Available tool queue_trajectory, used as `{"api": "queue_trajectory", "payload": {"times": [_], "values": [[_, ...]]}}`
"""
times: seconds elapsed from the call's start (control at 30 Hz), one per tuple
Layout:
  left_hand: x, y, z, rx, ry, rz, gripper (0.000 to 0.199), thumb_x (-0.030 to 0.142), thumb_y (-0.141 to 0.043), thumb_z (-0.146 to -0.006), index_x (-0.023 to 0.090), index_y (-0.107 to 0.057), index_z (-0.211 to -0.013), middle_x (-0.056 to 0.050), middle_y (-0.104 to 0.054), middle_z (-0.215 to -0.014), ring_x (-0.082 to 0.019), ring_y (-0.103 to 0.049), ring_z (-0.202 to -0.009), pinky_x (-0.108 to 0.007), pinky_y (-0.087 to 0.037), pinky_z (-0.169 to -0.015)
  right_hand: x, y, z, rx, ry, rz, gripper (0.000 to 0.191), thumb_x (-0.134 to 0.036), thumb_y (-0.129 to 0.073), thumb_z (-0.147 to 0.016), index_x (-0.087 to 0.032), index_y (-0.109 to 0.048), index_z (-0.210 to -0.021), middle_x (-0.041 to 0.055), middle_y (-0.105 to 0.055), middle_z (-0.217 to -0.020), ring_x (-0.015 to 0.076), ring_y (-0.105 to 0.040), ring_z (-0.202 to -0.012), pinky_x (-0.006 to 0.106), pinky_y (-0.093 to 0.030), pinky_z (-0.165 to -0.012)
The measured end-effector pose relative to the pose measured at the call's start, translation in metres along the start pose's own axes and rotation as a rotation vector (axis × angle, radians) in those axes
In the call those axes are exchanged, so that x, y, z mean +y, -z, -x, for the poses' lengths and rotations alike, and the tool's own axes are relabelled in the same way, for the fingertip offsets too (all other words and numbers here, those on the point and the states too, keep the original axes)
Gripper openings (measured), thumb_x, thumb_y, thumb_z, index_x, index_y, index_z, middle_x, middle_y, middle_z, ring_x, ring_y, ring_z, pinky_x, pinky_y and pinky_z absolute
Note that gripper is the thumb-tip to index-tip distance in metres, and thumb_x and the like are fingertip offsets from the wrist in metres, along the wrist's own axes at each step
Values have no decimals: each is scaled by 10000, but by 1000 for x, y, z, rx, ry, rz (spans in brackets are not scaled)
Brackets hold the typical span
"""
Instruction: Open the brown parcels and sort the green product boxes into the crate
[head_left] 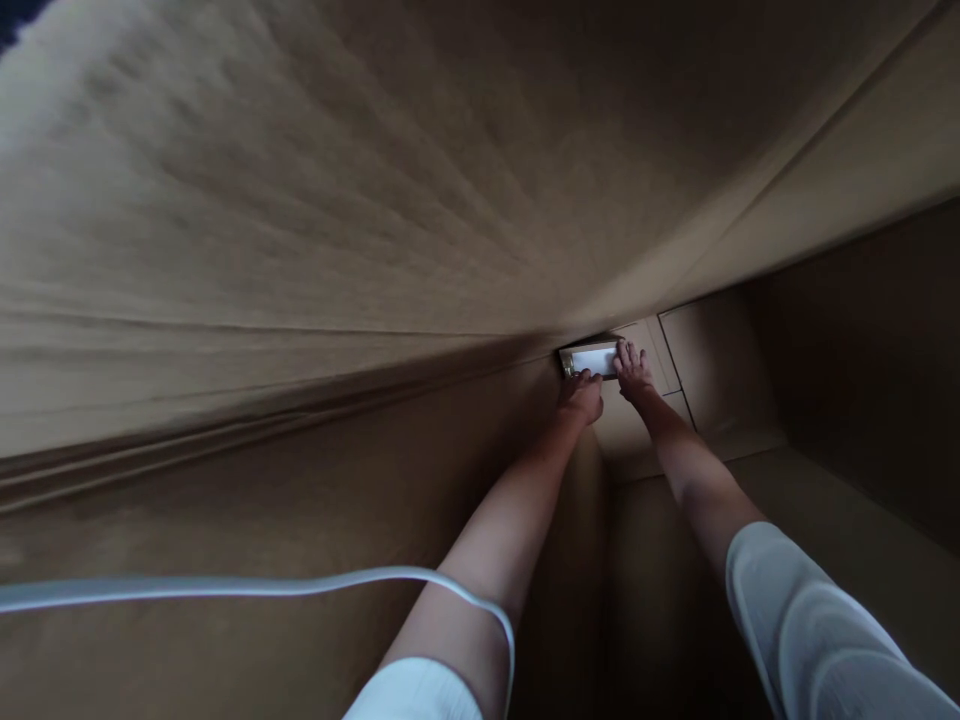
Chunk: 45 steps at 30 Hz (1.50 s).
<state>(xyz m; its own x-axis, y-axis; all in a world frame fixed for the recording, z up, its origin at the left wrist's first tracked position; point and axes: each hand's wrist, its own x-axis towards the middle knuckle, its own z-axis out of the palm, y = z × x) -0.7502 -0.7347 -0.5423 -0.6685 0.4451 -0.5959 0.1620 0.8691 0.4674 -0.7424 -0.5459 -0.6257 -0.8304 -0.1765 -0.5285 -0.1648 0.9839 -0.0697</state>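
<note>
Deep down in a large cardboard carton, a small brown box with a white top panel or label (594, 361) lies in the far corner, against the left wall. Clear or shiny tape shows at its left end. My left hand (583, 394) has its fingers closed over the near edge of this small box. At the box's right end, my right hand (634, 370) grips with its fingers bent over the edge. Both arms are stretched far down, and the undersides of the fingers are hidden.
The carton's floor flaps (724, 370) meet at dark seams right of the hands. Tall cardboard walls (420, 200) close in above and on the left. A pale cord (300, 586) crosses from the left and hangs over my left forearm.
</note>
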Motion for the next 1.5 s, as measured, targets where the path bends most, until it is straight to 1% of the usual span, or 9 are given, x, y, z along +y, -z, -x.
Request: {"api": "queue_trajectory", "payload": {"times": [0.17, 0.47, 0.6, 0.73, 0.83, 1.07, 1.17, 1.3, 1.5], "values": [[4, -4, 6, -1, 0, 20, 394, 257, -654, -964, 238, -704, -1354, -155, -617, -1464, -372, -549, -1415, -511, -403, -1252, 4, -8, -4, 13, -59, 5, 871, -463, -785, -886, -171, -504, -1657, 260, -340, -1779, 493, -238, -1675, 756, -196, -1306], [-1, -6, 4, 22, -27, -50, 380, 235, -631, -962, 218, -711, -1333, -156, -649, -1414, -348, -578, -1378, -488, -453, -1213, 18, -27, 3, -28, -103, 10, 798, -283, -683, -906, -47, -437, -1627, 365, -283, -1763, 500, -323, -1614, 688, -286, -1255], [5, -5, 13, -6, 14, -63, 437, 231, -650, -954, 238, -680, -1390, -144, -615, -1497, -343, -556, -1420, -487, -443, -1236, 20, -8, 18, -60, -42, 14, 783, -250, -763, -866, -57, -472, -1567, 401, -238, -1757, 484, -524, -1456, 595, -419, -1191], [33, 5, 40, -37, 36, -51, 438, 233, -643, -962, 238, -678, -1398, -141, -600, -1526, -348, -525, -1462, -492, -399, -1284, 25, 24, 72, -112, -32, -22, 783, -265, -803, -868, -134, -451, -1556, 372, -211, -1774, 438, -607, -1379, 505, -545, -1070], [60, -7, 35, -74, 52, -79, 442, 251, -628, -976, 269, -672, -1416, -118, -605, -1529, -330, -524, -1470, -468, -399, -1284, 59, 20, 102, -170, -29, -59, 823, -297, -858, -839, -186, -441, -1540, 349, -210, -1782, 434, -615, -1380, 509, -554, -1077], [115, -80, -36, -120, 72, -204, 412, 240, -576, -1006, 244, -655, -1411, -136, -585, -1569, -332, -535, -1470, -471, -422, -1240, 198, -40, 106, -239, -8, -98, 750, -315, -866, -856, -190, -478, -1485, 331, -198, -1779, 457, -638, -1340, 517, -574, -1021], [131, -72, -14, -101, 45, -232, 410, 262, -570, -1014, 236, -649, -1415, -151, -593, -1549, -346, -542, -1454, -485, -448, -1207, 216, -19, 133, -198, 24, -106, 691, -327, -840, -864, -193, -500, -1452, 308, -248, -1751, 422, -673, -1259, 505, -587, -979], [143, -41, 47, -32, 2, -227, 513, 279, -575, -1010, 236, -572, -1521, -172, -541, -1611, -375, -518, -1477, -526, -446, -1207, 204, 39, 189, -101, 78, -66, 609, -356, -785, -875, -184, -517, -1394, 280, -384, -1642, 361, -698, -1144, 465, -596, -911], [152, 2, 134, 71, -88, -221, 1044, 361, -797, -893, 229, -214, -1749, -203, -229, -1827, -431, -343, -1630, -532, -380, -1275, 167, 110, 283, 33, 157, -70, 634, -416, -776, -839, -185, -528, -1374, 248, -421, -1589, 320, -703, -1043, 420, -586, -823]]}}
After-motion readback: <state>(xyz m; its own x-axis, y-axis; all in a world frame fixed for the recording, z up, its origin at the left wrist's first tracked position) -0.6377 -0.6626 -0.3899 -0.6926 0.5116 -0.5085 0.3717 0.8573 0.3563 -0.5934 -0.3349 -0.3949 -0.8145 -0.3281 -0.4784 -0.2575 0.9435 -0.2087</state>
